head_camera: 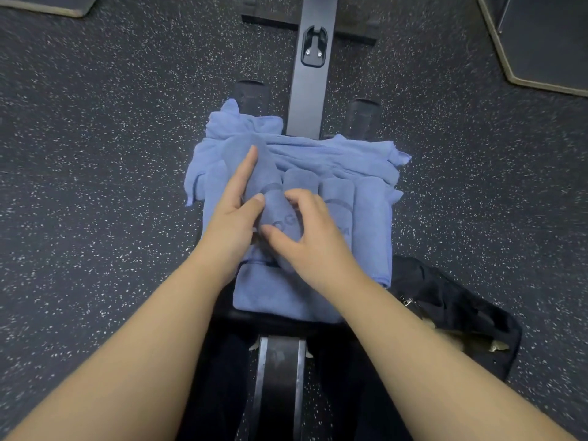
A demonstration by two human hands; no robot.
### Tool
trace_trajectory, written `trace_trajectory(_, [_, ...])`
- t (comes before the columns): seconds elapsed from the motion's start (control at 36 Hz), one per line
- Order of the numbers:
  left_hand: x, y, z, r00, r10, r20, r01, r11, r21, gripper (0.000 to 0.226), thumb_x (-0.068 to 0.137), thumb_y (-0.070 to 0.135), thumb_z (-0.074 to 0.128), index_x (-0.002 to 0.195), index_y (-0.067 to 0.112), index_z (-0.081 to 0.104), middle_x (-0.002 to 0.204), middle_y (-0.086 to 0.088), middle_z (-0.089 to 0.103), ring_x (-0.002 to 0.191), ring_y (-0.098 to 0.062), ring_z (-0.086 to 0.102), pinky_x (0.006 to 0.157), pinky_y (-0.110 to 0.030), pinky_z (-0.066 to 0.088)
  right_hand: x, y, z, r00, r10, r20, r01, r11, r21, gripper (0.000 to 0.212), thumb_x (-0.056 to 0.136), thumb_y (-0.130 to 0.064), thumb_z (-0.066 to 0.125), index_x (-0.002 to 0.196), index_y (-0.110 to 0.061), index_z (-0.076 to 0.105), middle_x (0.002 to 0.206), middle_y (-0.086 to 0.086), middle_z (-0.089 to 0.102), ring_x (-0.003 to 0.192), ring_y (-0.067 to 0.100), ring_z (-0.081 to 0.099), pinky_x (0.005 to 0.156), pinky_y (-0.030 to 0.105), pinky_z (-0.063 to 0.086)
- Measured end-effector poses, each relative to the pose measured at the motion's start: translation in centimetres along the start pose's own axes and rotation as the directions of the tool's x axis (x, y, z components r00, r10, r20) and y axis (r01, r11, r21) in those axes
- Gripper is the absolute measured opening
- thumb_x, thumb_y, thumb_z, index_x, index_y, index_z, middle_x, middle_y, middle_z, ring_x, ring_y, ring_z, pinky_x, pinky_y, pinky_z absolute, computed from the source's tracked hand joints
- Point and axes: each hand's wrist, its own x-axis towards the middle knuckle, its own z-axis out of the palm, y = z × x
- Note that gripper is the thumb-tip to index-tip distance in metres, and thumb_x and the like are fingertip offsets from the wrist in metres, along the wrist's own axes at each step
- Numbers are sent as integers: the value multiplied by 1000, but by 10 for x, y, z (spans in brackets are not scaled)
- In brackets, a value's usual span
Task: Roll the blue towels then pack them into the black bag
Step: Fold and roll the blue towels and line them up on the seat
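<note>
The landmark here is the narrow black padded bench that runs up the middle of the head view, and everything for the job is gathered on or beside it so both arms can reach without shifting. At the far end of the bench lies a heap of soft blue terry towels, loose and crumpled at the back, with a few already rolled into cylinders lined up side by side nearer the person, probably parked there to wait for packing. In front of those, on the bench, the towel being rolled sits under both hands. The left hand lies along its left flank with the forefinger stretched straight forward and the thumb pressed against the cloth, which looks like a way to keep the roll's edge straight. The right hand arches over the roll with fingers curled and thumb tucked against its near side, pinching the fabric so the coil stays tight. A flat folded towel lies under the wrists. The black fabric bag slumps on the floor just right of the bench, close enough for dropping rolls in. Dark printed lettering and a curved mark show on the towels, but the folds break them up too much to read.
</note>
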Motion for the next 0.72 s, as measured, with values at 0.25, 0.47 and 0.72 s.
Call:
trace_trajectory(0.25, [5,-1,-12,999,-47,28,43,992,120,60,99,5,41,130,56,43,64,17,55,56,-8,38,63,-33,38,1,1,8,1000,-6,22,5,999,43,40,89,-19,64,122,-24,41,127,-3,38,107,-2,35,88,7,28])
trace_trajectory(0.47, [12,2,-23,990,142,-21,-129,943,307,54,98,2,45,124,49,39,88,35,54,65,17,50,74,-11,46,7,-11,24,997,-79,-25,75,987,-145,51,93,-19,58,141,-15,41,141,9,32,123,29,44,102,46,38])
trace_trajectory(0.72, [24,4,-42,982,182,-50,-139,877,459,44,100,5,44,140,21,45,133,8,52,117,7,44,94,-1,32,15,-19,36,991,-38,125,57,987,-151,68,94,-28,56,151,-22,21,150,2,17,132,18,34,106,30,31])
